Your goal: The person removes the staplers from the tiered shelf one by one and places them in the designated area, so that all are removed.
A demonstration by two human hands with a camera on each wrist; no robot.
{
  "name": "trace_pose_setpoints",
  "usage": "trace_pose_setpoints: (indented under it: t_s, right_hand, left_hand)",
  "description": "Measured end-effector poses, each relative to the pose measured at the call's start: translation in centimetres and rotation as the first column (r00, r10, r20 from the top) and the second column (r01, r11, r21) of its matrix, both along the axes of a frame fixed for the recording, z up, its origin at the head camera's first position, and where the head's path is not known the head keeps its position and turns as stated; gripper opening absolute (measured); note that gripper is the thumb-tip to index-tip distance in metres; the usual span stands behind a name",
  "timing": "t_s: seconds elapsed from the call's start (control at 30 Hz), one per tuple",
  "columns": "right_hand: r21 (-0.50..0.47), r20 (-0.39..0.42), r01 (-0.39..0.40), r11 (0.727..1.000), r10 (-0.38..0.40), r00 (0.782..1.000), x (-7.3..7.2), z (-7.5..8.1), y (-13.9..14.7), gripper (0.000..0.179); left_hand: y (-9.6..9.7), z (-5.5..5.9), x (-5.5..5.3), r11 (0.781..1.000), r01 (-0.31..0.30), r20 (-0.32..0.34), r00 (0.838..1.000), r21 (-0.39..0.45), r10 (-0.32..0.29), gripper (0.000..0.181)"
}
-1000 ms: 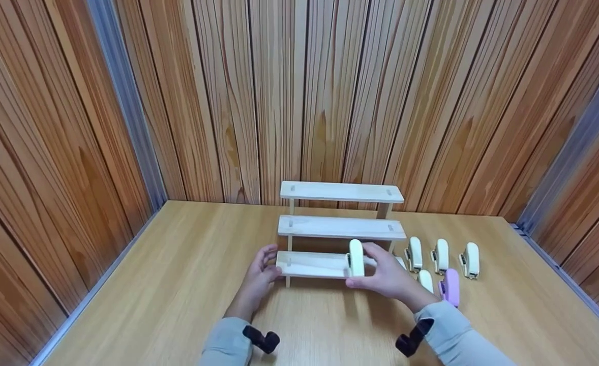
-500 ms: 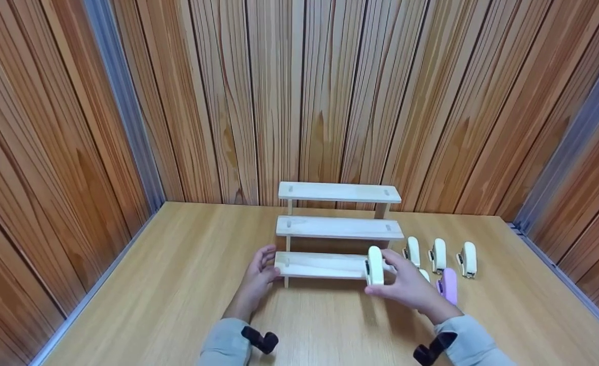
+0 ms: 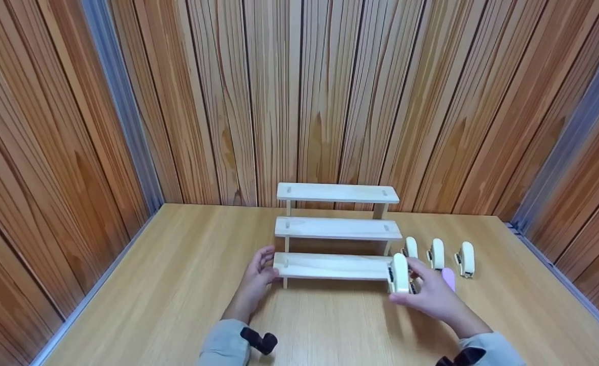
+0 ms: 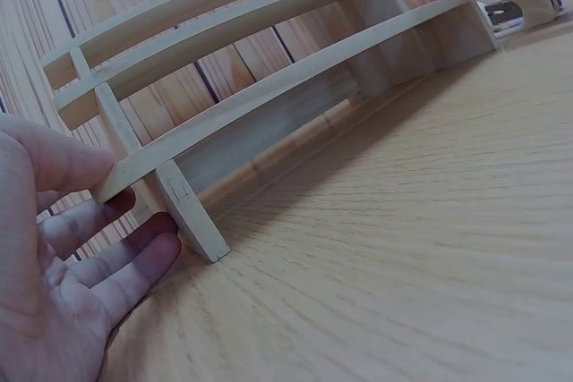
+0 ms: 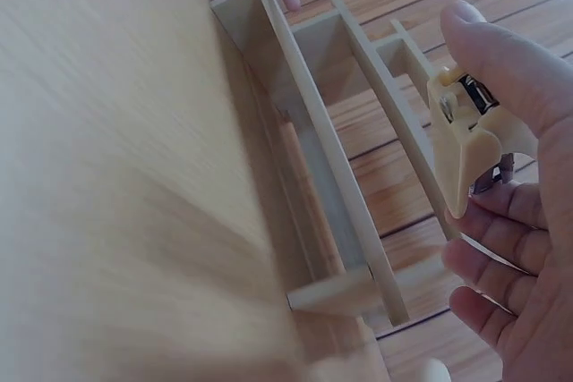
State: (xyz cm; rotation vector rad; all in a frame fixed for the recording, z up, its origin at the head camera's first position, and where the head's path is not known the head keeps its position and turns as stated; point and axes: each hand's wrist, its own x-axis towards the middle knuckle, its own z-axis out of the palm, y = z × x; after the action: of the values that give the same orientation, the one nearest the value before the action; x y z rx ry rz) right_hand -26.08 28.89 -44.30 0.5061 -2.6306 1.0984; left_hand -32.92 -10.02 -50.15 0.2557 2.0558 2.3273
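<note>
A three-tier wooden display shelf (image 3: pixel 330 266) stands on the table. My left hand (image 3: pixel 255 277) grips the left end of its lowest board; in the left wrist view the thumb side lies over the board (image 4: pixel 295 87) and other fingers reach below it. Just off the right end of that board, my right hand (image 3: pixel 434 297) holds a cream stapler (image 3: pixel 400 273) upright above the table. Seen from the right wrist, the stapler (image 5: pixel 461 145) is pinched between thumb and fingertips. The hand partly covers a purple stapler (image 3: pixel 448 278) behind it.
Cream staplers stand in a row right of the shelf: one near it (image 3: pixel 411 247), a middle stapler (image 3: pixel 436 253) and a far-right stapler (image 3: pixel 466 259). Wood-patterned walls (image 3: pixel 320 101) enclose the table (image 3: pixel 198 244) at the back and both sides.
My right hand has carried the cream stapler from in front of the lowest board rightward and slightly toward me, past the board's end. My left hand keeps its grip in the same place.
</note>
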Motion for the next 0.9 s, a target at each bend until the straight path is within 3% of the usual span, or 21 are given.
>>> trace_pose_setpoints:
  t_s: [0.17,0.5,0.7,0.9]
  right_hand:
    - [0.002,0.01,0.028,1.0,-0.028,1.0,0.5,0.1,1.4,0.072]
    - [0.009,0.065,0.085,0.996,-0.085,0.994,1.4,0.1,4.1,0.084]
    - [0.007,0.033,0.11,0.994,-0.11,0.993,1.9,-0.3,6.0,0.074]
    - [0.024,0.02,0.157,0.987,-0.158,0.987,2.2,-0.5,7.8,0.077]
  left_hand:
    - [0.0,0.0,-0.1,1.0,-0.004,0.012,1.0,-0.014,0.005,0.062]
    - [-0.1,-0.1,-0.1,1.0,-0.004,0.009,1.0,-0.027,0.005,0.061]
    - [-0.1,-0.1,0.0,1.0,0.008,-0.014,1.0,0.002,-0.008,0.062]
    - [-0.1,-0.1,0.1,1.0,0.016,-0.026,1.0,0.025,-0.016,0.062]
